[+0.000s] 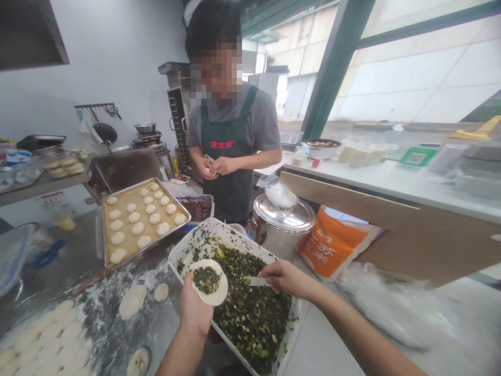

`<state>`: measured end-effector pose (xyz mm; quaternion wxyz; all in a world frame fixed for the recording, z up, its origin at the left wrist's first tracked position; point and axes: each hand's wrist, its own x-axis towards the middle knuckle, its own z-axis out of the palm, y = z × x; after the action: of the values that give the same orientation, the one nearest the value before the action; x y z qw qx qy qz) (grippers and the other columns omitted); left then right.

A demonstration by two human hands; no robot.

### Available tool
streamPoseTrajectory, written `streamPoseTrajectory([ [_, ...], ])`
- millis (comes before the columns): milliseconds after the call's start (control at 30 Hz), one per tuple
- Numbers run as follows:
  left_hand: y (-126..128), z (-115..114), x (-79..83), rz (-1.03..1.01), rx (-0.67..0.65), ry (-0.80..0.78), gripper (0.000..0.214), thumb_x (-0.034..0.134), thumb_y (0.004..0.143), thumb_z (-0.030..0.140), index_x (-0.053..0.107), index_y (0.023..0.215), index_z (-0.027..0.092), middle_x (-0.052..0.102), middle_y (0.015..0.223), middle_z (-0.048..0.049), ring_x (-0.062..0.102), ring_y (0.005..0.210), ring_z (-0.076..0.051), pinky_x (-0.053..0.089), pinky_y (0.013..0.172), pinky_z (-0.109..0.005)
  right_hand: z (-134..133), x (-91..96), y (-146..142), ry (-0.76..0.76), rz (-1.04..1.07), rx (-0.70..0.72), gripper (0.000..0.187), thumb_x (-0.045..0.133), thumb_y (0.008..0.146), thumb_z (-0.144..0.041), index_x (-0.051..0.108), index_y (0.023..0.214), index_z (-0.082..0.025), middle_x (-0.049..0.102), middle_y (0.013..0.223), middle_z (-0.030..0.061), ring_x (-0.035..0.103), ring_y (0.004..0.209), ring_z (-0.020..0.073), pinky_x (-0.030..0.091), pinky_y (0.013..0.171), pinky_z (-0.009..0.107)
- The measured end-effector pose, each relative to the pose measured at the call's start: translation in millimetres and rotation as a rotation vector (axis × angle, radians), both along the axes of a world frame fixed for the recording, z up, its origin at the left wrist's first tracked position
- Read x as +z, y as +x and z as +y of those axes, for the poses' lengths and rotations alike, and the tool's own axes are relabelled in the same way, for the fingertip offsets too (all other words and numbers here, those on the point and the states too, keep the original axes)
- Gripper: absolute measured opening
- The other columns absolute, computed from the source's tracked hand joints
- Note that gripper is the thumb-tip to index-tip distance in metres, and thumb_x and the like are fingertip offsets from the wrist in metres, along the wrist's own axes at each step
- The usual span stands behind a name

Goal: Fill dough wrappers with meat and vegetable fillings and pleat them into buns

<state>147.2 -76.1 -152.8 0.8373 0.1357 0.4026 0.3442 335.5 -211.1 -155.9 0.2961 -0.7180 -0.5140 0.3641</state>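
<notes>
My left hand point(194, 309) holds a round dough wrapper point(216, 297) from below, with a mound of chopped green filling point(206, 280) on its middle. In my right hand point(285, 278) is a flat, pale spatula-like tool point(258, 281), its tip at the filling in the tray. Below both hands sits a white rectangular tray point(180, 249), tilted in view and largely full of chopped greens with small pale bits. Left of it, on the floured table, lie a flat dough wrapper point(133, 301), a small dough piece point(161, 292) and a pleated bun point(138, 362).
A baking tray point(146, 219) of filled rounds stands behind the table. Many dough rounds point(50, 339) lie at lower left. Opposite me, a person in a green apron point(229, 151) works with both hands. A lidded steel pot point(284, 214) and an orange bag point(332, 243) stand right.
</notes>
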Motion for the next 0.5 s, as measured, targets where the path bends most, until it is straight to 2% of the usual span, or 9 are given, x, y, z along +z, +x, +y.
streamPoseTrajectory([
  [100, 2, -2, -3.5, -0.009, -0.009, -0.006, 0.027, 0.043, 0.077, 0.025, 0.060, 0.096, 0.014, 0.066, 0.075, -0.0065, 0.061, 0.070, -0.018, 0.047, 0.073, -0.037, -1, 5.5, -4, 0.018, 0.115, -0.012, 0.025, 0.042, 0.076, -0.024, 0.063, 0.084, -0.015, 0.050, 0.051, -0.0017, 0.042, 0.046, 0.0086, 0.033, 0.046, 0.019],
  [167, 5, -4, -4.7, -0.043, -0.024, -0.019, 0.028, 0.043, 0.077, 0.027, 0.060, 0.095, 0.013, 0.066, 0.075, -0.0071, 0.061, 0.071, -0.019, 0.046, 0.074, -0.038, 1, 10.5, -14, 0.052, 0.107, -0.028, 0.027, 0.040, 0.079, -0.028, 0.062, 0.089, -0.016, 0.051, 0.053, -0.0015, 0.043, 0.047, 0.0091, 0.034, 0.046, 0.019],
  [233, 7, -8, -3.5, -0.095, -0.043, -0.036, 0.028, 0.043, 0.077, 0.028, 0.061, 0.093, 0.013, 0.066, 0.074, -0.0075, 0.060, 0.072, -0.020, 0.046, 0.074, -0.039, 4, 13.5, -30, 0.130, 0.037, -0.063, 0.029, 0.037, 0.082, -0.027, 0.060, 0.097, -0.018, 0.053, 0.058, -0.0004, 0.046, 0.052, 0.0106, 0.038, 0.051, 0.021],
  [367, 8, -13, 5.0, -0.174, -0.070, -0.071, 0.030, 0.042, 0.078, 0.030, 0.062, 0.089, 0.012, 0.066, 0.073, -0.0084, 0.060, 0.073, -0.022, 0.045, 0.075, -0.041, 8, 8.7, -69, 0.355, -0.194, -0.114, 0.036, 0.031, 0.084, -0.019, 0.055, 0.110, -0.023, 0.055, 0.082, 0.0048, 0.052, 0.075, 0.0148, 0.043, 0.069, 0.026],
  [500, 1, -10, 12.1, -0.231, -0.102, -0.068, 0.031, 0.042, 0.077, 0.033, 0.062, 0.085, 0.011, 0.066, 0.077, -0.0103, 0.060, 0.078, -0.025, 0.044, 0.076, -0.041, 1, 3.7, -82, 0.409, -0.407, -0.081, 0.050, 0.029, 0.078, -0.007, 0.048, 0.119, -0.027, 0.050, 0.096, 0.0072, 0.050, 0.086, 0.0157, 0.042, 0.076, 0.028],
])
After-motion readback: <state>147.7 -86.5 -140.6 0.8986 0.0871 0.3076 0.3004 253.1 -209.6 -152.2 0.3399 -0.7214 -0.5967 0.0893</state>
